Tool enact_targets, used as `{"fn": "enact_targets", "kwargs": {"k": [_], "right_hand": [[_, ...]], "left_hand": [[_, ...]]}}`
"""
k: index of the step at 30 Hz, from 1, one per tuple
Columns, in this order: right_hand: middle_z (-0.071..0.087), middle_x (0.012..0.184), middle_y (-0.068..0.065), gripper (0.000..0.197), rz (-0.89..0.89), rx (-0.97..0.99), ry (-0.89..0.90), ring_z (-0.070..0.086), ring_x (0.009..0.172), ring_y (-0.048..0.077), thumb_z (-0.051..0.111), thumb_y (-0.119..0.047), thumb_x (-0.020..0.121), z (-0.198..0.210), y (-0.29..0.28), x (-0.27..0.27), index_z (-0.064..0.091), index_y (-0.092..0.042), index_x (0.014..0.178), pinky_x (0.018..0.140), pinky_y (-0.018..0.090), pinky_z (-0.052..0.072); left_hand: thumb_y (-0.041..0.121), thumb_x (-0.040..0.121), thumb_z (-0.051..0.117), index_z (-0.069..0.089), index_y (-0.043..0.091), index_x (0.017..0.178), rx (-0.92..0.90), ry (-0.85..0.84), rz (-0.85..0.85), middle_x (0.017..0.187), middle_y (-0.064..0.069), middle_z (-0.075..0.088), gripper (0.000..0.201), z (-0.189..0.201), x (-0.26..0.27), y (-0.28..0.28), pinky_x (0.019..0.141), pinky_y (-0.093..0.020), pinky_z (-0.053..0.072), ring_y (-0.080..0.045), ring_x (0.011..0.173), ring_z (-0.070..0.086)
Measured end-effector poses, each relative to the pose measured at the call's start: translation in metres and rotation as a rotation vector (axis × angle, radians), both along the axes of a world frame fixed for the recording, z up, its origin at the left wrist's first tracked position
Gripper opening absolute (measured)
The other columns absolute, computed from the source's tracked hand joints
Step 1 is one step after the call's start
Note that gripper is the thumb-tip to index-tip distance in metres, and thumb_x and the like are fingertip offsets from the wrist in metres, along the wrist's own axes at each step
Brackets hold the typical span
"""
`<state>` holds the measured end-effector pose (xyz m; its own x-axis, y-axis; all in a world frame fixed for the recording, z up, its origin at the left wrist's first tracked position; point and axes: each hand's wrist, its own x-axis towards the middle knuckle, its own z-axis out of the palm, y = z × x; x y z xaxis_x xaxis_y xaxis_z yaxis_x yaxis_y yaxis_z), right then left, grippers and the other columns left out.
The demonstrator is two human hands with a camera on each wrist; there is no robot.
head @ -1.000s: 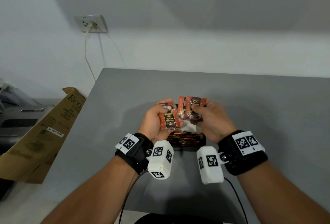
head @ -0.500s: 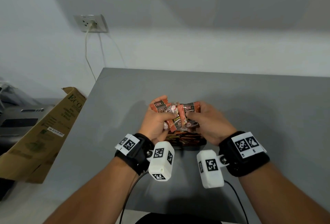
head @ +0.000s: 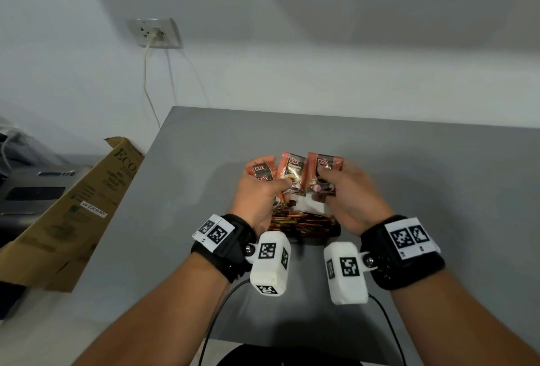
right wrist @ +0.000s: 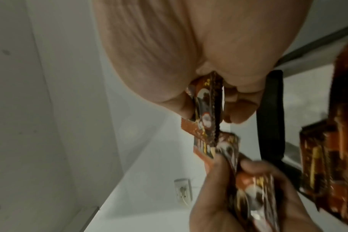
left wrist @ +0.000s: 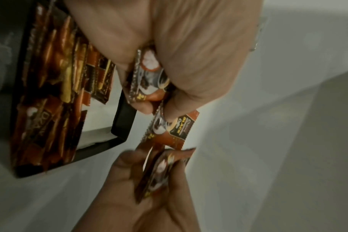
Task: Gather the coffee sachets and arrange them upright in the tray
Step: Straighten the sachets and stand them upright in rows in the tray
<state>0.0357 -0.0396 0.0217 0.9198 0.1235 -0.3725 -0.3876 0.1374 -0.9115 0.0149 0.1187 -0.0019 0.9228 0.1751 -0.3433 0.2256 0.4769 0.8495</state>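
Observation:
Both hands hold orange-brown coffee sachets upright above a black tray (head: pixel 336 231) near the table's front edge. My left hand (head: pixel 260 190) grips a fanned bunch of sachets (head: pixel 264 173), thumb across the front one (head: pixel 293 174). My right hand (head: pixel 347 193) pinches another sachet (head: pixel 323 173) just to the right. In the left wrist view the left fingers (left wrist: pixel 189 70) clamp sachets (left wrist: pixel 149 75) beside the tray's rim (left wrist: pixel 123 119), which holds several sachets (left wrist: pixel 56 94) standing on edge. The right wrist view shows the right hand's sachet (right wrist: pixel 207 106) edge-on and the tray's wall (right wrist: pixel 272 113).
The grey table (head: pixel 438 175) stretches behind and to the right of the tray. A cardboard box (head: pixel 73 213) leans at the table's left edge. A wall socket (head: pixel 155 32) with a plugged cable sits on the white wall. Wrist camera cables hang off the front edge.
Both hands came together over the tray, then drew slightly apart. The sachets went from tilted to upright, fanned side by side.

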Motion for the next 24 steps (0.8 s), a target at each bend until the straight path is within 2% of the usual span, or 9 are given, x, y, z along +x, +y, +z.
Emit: {"fn": "enact_targets", "kwargs": {"k": [5, 8, 10, 12, 14, 17, 19, 21, 24], "right_hand": [[0.073, 0.107, 0.011, 0.020, -0.060, -0.082, -0.058, 0.072, 0.093, 0.024, 0.055, -0.001, 0.097, -0.006, 0.009, 0.002, 0.058, -0.018, 0.108, 0.084, 0.041, 0.058], [0.072, 0.088, 0.006, 0.016, -0.028, -0.035, -0.023, 0.066, 0.073, 0.017, 0.052, -0.002, 0.100, -0.004, -0.003, 0.005, 0.063, -0.013, 0.106, 0.069, 0.033, 0.053], [0.071, 0.080, 0.006, 0.015, -0.003, 0.045, 0.023, 0.063, 0.064, 0.015, 0.052, -0.001, 0.100, -0.002, -0.010, 0.004, 0.063, -0.007, 0.109, 0.064, 0.030, 0.049], [0.072, 0.085, 0.011, 0.017, 0.045, 0.079, 0.047, 0.067, 0.067, 0.017, 0.052, 0.000, 0.099, -0.004, -0.011, 0.000, 0.063, -0.003, 0.113, 0.062, 0.030, 0.053], [0.072, 0.100, 0.020, 0.022, 0.085, 0.082, 0.064, 0.071, 0.083, 0.027, 0.053, 0.000, 0.098, -0.008, -0.005, -0.004, 0.062, 0.001, 0.119, 0.073, 0.040, 0.059], [0.068, 0.117, 0.027, 0.029, 0.110, 0.033, 0.056, 0.067, 0.104, 0.041, 0.057, -0.001, 0.096, -0.018, 0.006, -0.008, 0.058, 0.002, 0.126, 0.095, 0.054, 0.054], [0.070, 0.116, 0.023, 0.031, 0.123, 0.010, 0.046, 0.067, 0.107, 0.041, 0.059, -0.003, 0.096, -0.021, 0.011, -0.009, 0.057, -0.001, 0.126, 0.089, 0.049, 0.056], [0.072, 0.110, 0.015, 0.029, 0.138, 0.000, 0.042, 0.068, 0.098, 0.033, 0.058, -0.005, 0.097, -0.022, 0.012, -0.009, 0.058, -0.005, 0.126, 0.077, 0.040, 0.055], [0.071, 0.104, 0.011, 0.024, 0.168, 0.041, 0.057, 0.065, 0.093, 0.027, 0.055, -0.003, 0.099, -0.020, 0.011, -0.010, 0.060, -0.007, 0.122, 0.077, 0.040, 0.054]], "left_hand": [[-0.006, 0.087, 0.045, 0.057, 0.006, 0.120, -0.254, 0.079, -0.051, 0.095, -0.022, 0.067, 0.036, -0.002, -0.003, -0.004, 0.053, -0.036, 0.055, -0.033, 0.073, 0.067], [-0.002, 0.087, 0.034, 0.057, 0.005, 0.121, -0.324, 0.113, -0.050, 0.092, -0.024, 0.066, 0.042, -0.006, -0.002, 0.007, 0.065, -0.044, 0.059, -0.033, 0.074, 0.066], [-0.010, 0.089, 0.040, 0.056, 0.004, 0.126, -0.254, 0.088, -0.057, 0.101, -0.028, 0.066, 0.042, -0.006, -0.001, 0.008, 0.068, -0.046, 0.061, -0.036, 0.078, 0.068], [-0.017, 0.088, 0.049, 0.057, 0.004, 0.128, -0.146, 0.064, -0.056, 0.104, -0.025, 0.066, 0.046, -0.008, 0.001, 0.006, 0.068, -0.041, 0.060, -0.035, 0.080, 0.067], [-0.020, 0.085, 0.054, 0.057, 0.004, 0.126, -0.068, 0.046, -0.052, 0.097, -0.019, 0.066, 0.047, -0.010, 0.002, 0.001, 0.067, -0.037, 0.060, -0.030, 0.078, 0.067], [-0.022, 0.078, 0.063, 0.059, 0.006, 0.121, -0.012, 0.023, -0.030, 0.099, -0.019, 0.066, 0.051, -0.013, 0.002, -0.005, 0.075, -0.041, 0.057, -0.030, 0.084, 0.066], [-0.021, 0.076, 0.066, 0.059, 0.006, 0.121, -0.019, 0.027, -0.015, 0.097, -0.018, 0.067, 0.053, -0.012, 0.001, -0.007, 0.077, -0.043, 0.057, -0.031, 0.086, 0.066], [-0.017, 0.080, 0.066, 0.057, 0.006, 0.124, -0.049, 0.035, -0.019, 0.095, -0.015, 0.068, 0.051, -0.013, 0.001, -0.007, 0.070, -0.039, 0.060, -0.029, 0.082, 0.068], [0.004, 0.090, 0.066, 0.056, 0.005, 0.126, -0.126, 0.091, -0.011, 0.099, -0.019, 0.069, 0.037, -0.014, 0.000, -0.007, 0.065, -0.037, 0.059, -0.029, 0.078, 0.069]]}}
